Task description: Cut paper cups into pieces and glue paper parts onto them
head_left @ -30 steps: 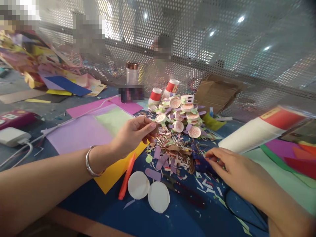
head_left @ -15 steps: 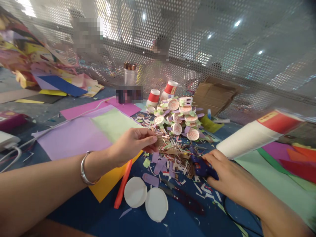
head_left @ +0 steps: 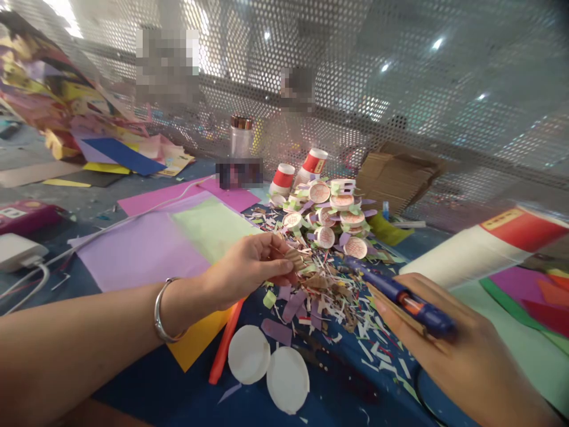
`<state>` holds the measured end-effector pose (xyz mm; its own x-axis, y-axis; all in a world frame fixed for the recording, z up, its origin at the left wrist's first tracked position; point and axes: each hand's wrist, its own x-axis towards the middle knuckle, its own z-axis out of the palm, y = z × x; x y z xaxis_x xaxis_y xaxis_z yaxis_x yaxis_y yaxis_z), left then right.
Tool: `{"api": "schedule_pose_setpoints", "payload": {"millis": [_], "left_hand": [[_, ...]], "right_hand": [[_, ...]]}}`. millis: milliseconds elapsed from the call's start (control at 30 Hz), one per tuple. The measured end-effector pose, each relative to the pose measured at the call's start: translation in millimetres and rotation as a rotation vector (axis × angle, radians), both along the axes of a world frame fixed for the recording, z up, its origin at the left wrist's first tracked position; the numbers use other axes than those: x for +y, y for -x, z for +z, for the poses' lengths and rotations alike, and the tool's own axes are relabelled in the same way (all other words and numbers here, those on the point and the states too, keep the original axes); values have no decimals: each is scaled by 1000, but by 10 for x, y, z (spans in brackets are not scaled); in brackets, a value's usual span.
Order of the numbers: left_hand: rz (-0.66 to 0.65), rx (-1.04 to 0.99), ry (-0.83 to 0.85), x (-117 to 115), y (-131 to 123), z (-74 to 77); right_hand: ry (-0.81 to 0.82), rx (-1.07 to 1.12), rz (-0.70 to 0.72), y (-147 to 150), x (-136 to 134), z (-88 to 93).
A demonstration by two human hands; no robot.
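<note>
nearest us, two white discs [head_left: 288, 379] lie between our hands, closer to the left, an orange marker [head_left: 226, 344] beside them. our left hand [head_left: 253, 264] pinches a ridged brown piece [head_left: 296, 259] between thumb and fingers; our right hand [head_left: 471, 350] is wrapped around a blue glue gun [head_left: 404, 296], its nozzle apart from that piece. paper scraps [head_left: 329, 284] spread between our hands, and beyond both we see piled round cup bases [head_left: 331, 213].
</note>
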<state>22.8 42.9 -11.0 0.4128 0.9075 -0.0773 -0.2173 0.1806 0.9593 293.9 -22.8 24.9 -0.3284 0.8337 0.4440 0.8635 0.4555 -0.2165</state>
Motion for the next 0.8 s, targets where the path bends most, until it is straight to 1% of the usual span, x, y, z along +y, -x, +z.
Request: {"api": "schedule_pose_setpoints", "payload": {"millis": [133, 333, 433, 567, 800], "left_hand": [[-5, -31, 51, -19, -29, 14], [-30, -32, 33, -43, -55, -10], [-23, -15, 9, -52, -54, -11], [-20, -3, 18, -66, -55, -1], [-16, 5, 39, -91, -63, 13]], "right_hand": [[118, 106, 68, 138, -92, -4], [103, 53, 157, 172, -123, -28], [131, 41, 183, 180, -133, -25], [144, 17, 187, 183, -148, -34], [151, -5, 149, 179, -146, -27]]}}
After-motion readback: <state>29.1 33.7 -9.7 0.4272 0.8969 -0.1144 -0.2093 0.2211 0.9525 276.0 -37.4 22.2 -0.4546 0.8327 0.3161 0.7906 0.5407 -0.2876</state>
